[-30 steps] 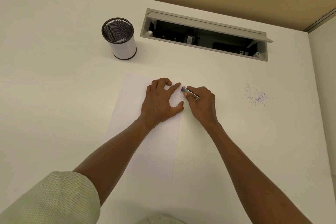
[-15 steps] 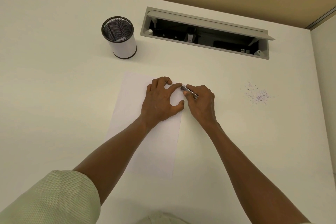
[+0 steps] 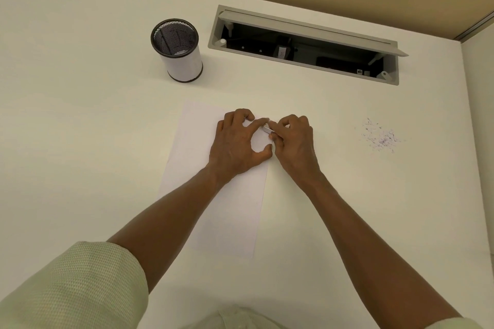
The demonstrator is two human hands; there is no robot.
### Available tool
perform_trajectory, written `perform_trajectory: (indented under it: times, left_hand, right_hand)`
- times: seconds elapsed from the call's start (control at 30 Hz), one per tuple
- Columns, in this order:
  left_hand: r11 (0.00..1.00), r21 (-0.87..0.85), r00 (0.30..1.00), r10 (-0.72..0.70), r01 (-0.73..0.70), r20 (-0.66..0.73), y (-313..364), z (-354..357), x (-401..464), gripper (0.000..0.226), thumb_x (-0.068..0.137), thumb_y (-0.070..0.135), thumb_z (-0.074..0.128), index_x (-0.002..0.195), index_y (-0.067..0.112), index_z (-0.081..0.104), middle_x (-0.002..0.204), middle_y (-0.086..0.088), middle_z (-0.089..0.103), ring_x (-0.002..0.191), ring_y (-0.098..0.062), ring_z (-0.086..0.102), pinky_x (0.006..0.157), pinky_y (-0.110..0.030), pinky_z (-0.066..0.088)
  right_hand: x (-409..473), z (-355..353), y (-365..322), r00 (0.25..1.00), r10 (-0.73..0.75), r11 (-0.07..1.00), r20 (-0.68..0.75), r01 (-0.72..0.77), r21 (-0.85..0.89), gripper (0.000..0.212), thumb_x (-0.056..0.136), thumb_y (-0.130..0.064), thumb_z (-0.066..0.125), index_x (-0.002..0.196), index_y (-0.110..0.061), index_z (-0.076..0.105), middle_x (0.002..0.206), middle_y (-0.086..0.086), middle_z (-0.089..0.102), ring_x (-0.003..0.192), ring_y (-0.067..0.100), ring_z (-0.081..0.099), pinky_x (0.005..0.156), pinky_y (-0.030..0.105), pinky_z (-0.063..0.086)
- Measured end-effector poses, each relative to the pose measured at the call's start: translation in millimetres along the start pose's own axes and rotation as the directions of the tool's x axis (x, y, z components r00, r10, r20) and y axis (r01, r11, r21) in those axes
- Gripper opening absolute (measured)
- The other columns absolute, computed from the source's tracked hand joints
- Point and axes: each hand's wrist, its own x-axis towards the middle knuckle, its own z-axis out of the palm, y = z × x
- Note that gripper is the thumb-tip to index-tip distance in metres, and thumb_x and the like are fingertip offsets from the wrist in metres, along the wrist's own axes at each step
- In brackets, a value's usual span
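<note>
Since a second ago the right hand (image 3: 294, 141) has closed in on the left hand (image 3: 238, 141) and curled further over the small metal tool (image 3: 267, 129), so much less of the tool shows. Its grip pinches the tool between thumb and bent fingers. Only a short, flat, silvery end shows, slanting from lower right to upper left and pointing at the left forefinger's tip, just above the right edge of the sheet of paper (image 3: 235, 222).

The left hand is spread and arched, its fingertips and thumb pressing the sheet flat and holding nothing. The sheet is thin, white and smooth. Its long axis runs away from the person, with the far end leaning slightly right.

Both lie on a smooth cream worktop (image 3: 80, 141). Beyond the sheet stands a round pen cup (image 3: 179, 53) with a dark mesh inside. To its right is a long grey hatch (image 3: 307, 43) with its lid raised. Purple crumbs (image 3: 381, 137) lie well to the right of the hands.
</note>
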Motion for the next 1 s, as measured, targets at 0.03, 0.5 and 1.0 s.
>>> perform_trajectory:
  times: [0.03,0.5,1.0]
  left_hand:
    - [1.000,0.002,1.000,-0.001,0.001,0.004,0,0,0,0.062,0.075,0.061,0.062,0.130,0.034,0.062,0.122,0.003,0.050,0.116,-0.020,0.045,0.093,-0.033,0.038]
    - [0.998,0.065,0.992,0.013,-0.022,0.127,-2,-4,0,0.071,0.086,0.060,0.048,0.149,0.026,0.045,0.140,-0.002,0.042,0.126,-0.025,0.039,0.101,-0.040,0.036]
    - [0.986,-0.135,0.980,-0.072,0.098,0.184,29,-22,-11,0.048,0.095,0.012,0.061,0.141,0.006,0.052,0.127,-0.012,0.052,0.118,-0.029,0.050,0.095,-0.031,0.044]
  right_hand:
    - [0,-1,0,0.998,-0.055,0.997,0.000,0.055,-0.058,0.039,0.080,0.001,0.057,0.111,-0.019,0.070,0.091,0.004,0.058,0.086,0.026,0.048,0.069,0.038,0.040]
    - [-21,-1,4,0.918,0.393,0.902,-0.044,-0.376,0.213,0.028,0.099,-0.026,0.050,0.118,-0.010,0.063,0.097,0.003,0.062,0.088,0.014,0.053,0.076,0.023,0.035]
    - [30,-17,5,0.947,0.256,0.930,0.194,-0.296,0.217,0.016,0.080,-0.012,0.068,0.094,-0.015,0.059,0.087,-0.006,0.059,0.077,0.018,0.052,0.063,0.027,0.034]
